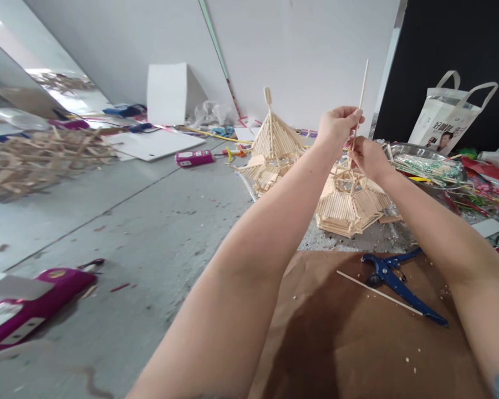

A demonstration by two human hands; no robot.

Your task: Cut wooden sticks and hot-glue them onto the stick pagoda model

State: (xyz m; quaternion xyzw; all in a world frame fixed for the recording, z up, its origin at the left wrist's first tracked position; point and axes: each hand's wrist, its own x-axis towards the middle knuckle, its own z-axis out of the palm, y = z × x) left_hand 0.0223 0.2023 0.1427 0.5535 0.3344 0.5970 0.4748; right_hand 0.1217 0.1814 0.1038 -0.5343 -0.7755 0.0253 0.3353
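Observation:
Between the fingers of both hands stands a thin wooden stick point(364, 83), nearly upright and leaning a little right. My left hand point(340, 126) pinches it higher up, and my right hand point(368, 158) closes on it just below. Directly beneath them is a small model roof of wooden sticks point(343, 206), with an open ring at its top; whether the stick touches it I cannot tell. Left of my forearm rises a pointed stick-built tower model point(275, 136), partly hidden. Blue pliers point(393, 277) and a loose wooden stick point(378, 292) lie on brown paper point(316, 343).
A metal tray point(419, 152) of green-tinted sticks stands right, among colourful clutter. Behind it is a white carrier bag point(447, 119). Purple devices point(195, 158) lie on the grey floor, one near the left. A pile of wood pieces point(45, 160) spreads at far left.

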